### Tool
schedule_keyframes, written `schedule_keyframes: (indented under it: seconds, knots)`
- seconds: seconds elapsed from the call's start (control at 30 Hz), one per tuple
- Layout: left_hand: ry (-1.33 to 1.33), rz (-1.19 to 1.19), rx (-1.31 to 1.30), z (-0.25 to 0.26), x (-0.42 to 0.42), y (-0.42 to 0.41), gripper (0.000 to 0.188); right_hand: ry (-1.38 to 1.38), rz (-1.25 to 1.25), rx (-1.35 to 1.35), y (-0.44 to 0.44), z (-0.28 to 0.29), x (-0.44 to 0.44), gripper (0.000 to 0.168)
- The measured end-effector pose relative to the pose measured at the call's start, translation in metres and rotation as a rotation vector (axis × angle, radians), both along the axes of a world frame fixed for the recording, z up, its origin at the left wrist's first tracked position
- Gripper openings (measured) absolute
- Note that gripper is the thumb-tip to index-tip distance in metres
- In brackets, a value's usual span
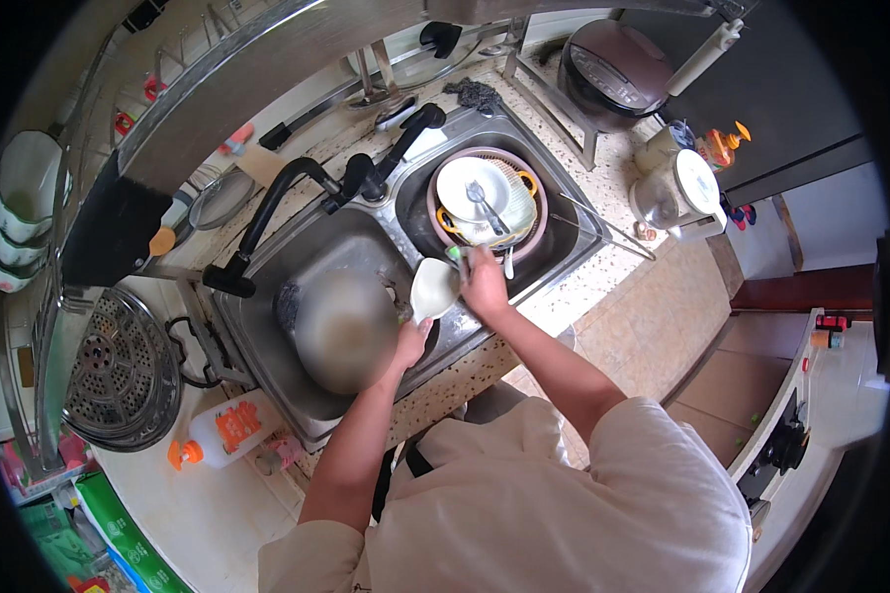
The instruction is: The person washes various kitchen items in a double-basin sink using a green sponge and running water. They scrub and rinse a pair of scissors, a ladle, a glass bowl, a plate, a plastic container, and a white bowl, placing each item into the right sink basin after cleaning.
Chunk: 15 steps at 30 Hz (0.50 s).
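Over the divider of the double steel sink point(267, 370), my left hand point(413, 342) grips a small white bowl or ladle point(435, 287) by its lower end. At its right rim, my right hand point(483, 283) is closed on a small object with a green part point(455, 254), perhaps a scrubber; the fingers partly hide it. A large round vessel, blurred in the picture, point(347, 330) stands in the left basin. In the right basin, a pink basket point(541, 215) holds a white bowl point(452, 185) with a fork point(486, 204) in it, above a dish with yellow handles point(528, 181).
A black faucet point(267, 215) arches over the left basin. Chopsticks or thin metal rods point(615, 230) cross the right sink edge. An orange-pump bottle point(230, 430) and steamer trays point(119, 363) lie at left. A rice cooker point(612, 70) and a clear jug point(667, 193) stand at right.
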State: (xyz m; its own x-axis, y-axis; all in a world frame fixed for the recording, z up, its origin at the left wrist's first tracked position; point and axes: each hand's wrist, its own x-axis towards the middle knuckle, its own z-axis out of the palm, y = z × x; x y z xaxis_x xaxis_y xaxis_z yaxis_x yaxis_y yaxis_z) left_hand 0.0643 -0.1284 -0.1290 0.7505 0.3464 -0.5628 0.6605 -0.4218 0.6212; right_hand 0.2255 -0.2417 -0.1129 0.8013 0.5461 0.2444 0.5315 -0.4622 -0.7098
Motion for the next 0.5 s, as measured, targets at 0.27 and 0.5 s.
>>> schedule_keyframes:
  seconds: [0.27, 0.5]
  knots:
    - [0.07, 0.132, -0.092, -0.021, 0.002, -0.001, 0.046, -0.03, 0.228, -0.132, 0.016, -0.016, -0.017, 0.023]
    - [-0.092, 0.079, 0.219, 0.017, 0.038, 0.021, 0.041, 0.134, 0.043, 0.049, -0.033, 0.002, -0.049, 0.02]
